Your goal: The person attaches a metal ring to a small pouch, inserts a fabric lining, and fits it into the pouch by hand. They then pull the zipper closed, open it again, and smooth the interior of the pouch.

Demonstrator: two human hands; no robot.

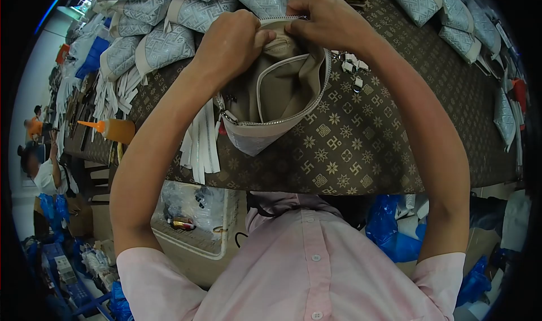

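Note:
An unzipped pouch with a beige lining and patterned pale outside stands on the table, its mouth facing me. My left hand is closed on the far left of its rim, the thumb reaching inside. On the far right of the rim, my right hand pinches the edge near the zipper teeth. The metal zipper runs round the opening, and a piped inner pocket edge shows within. Small metal-and-white fittings lie right of the pouch. Pale zipper strips hang at its left.
Patterned pouches are heaped at the back left and back right. A glue bottle with an orange nozzle stands on the left. Below the brown table sits a clear-bagged bin. Other people are at far left.

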